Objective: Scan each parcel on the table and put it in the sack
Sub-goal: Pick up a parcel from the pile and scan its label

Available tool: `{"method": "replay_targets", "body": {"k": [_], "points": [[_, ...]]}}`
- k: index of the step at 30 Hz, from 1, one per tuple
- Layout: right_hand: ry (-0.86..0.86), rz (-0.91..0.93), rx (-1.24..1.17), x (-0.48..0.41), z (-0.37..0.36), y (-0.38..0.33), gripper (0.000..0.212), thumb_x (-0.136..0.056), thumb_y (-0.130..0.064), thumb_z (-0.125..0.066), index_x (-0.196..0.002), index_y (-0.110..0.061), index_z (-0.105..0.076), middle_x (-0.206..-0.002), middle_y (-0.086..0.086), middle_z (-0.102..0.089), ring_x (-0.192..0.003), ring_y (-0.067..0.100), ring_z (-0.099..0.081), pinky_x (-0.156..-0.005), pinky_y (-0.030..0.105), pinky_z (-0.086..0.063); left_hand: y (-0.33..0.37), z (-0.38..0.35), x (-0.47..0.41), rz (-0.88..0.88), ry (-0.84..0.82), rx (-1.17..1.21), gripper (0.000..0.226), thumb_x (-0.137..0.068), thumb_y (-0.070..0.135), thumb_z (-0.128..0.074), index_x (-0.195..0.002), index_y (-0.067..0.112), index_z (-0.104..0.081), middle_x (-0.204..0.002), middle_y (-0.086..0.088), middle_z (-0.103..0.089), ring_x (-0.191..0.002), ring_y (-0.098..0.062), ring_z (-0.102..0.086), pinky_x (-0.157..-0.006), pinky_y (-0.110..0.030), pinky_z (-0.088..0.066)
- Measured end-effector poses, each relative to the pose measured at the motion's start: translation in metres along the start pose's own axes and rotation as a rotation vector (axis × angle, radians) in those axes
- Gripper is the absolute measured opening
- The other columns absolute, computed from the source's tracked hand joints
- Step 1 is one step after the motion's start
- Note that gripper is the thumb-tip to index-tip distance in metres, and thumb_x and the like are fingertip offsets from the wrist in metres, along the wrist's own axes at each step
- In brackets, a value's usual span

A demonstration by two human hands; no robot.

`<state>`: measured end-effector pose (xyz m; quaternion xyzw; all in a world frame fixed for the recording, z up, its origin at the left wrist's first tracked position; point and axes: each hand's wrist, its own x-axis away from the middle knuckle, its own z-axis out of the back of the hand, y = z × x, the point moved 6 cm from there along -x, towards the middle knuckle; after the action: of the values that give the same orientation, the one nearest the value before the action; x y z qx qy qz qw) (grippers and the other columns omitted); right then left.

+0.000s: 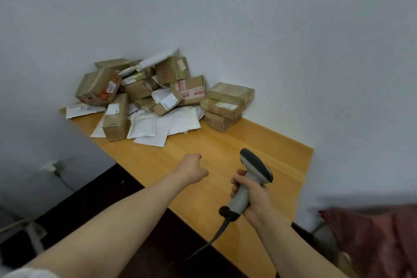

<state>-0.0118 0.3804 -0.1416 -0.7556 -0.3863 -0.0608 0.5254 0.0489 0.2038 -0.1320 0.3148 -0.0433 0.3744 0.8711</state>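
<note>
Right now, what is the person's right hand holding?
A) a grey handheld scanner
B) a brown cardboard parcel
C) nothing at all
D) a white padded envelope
A: the right hand is wrapped round the handle of the grey scanner, held above the wooden table, well short of the pile of parcels.

**Bare forearms, one white sleeve**

Both forearms are bare from wrist to elbow. Well behind the left hand [193,168], at the lower edge of view, a scrap of white sleeve [24,274] covers the upper arm. Behind the right hand [253,196] the arm is bare as far as it shows.
</note>
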Motion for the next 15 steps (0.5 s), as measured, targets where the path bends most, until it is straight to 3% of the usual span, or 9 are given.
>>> {"method": "replay_targets", "body": {"k": [7, 11, 15], "points": [[0.026, -0.045, -0.067, -0.065, -0.106, 0.028, 0.008, -0.086, 0.003, -0.062, -0.088, -0.004, -0.062, -0.065, 0.010, -0.060, -0.048, 0.015, -0.054, -0.047, 0.025, -0.049, -0.101, 0.079, -0.056, 0.069, 0.037, 0.029, 0.066, -0.091, 0.027, -0.059, -0.148, 0.011, -0.029, -0.148, -0.009, -0.037, -0.127, -0.023, -0.046, -0.092, -0.029, -0.043], [0.053, -0.066, -0.066, -0.095, -0.127, 0.034, 0.007, -0.086, 0.004, -0.062, -0.086, -0.003, -0.062, -0.064, 0.010, -0.061, -0.049, 0.016, -0.055, -0.049, 0.026, -0.049, -0.124, 0.095, -0.090, 0.115, 0.052, 0.069, 0.063, -0.088, 0.023, -0.060, -0.144, 0.011, -0.034, -0.140, -0.009, -0.045, -0.119, -0.023, -0.052, -0.086, -0.030, -0.045], [0.037, -0.081, -0.056, -0.132, -0.149, 0.030, 0.008, -0.086, 0.003, -0.062, -0.085, -0.005, -0.061, -0.063, 0.008, -0.061, -0.050, 0.016, -0.054, -0.049, 0.026, -0.049, -0.135, 0.108, -0.127, 0.140, 0.094, 0.107, 0.068, -0.087, 0.021, -0.061, -0.147, 0.012, -0.029, -0.140, -0.011, -0.044, -0.122, -0.023, -0.050, -0.085, -0.030, -0.046]]}}
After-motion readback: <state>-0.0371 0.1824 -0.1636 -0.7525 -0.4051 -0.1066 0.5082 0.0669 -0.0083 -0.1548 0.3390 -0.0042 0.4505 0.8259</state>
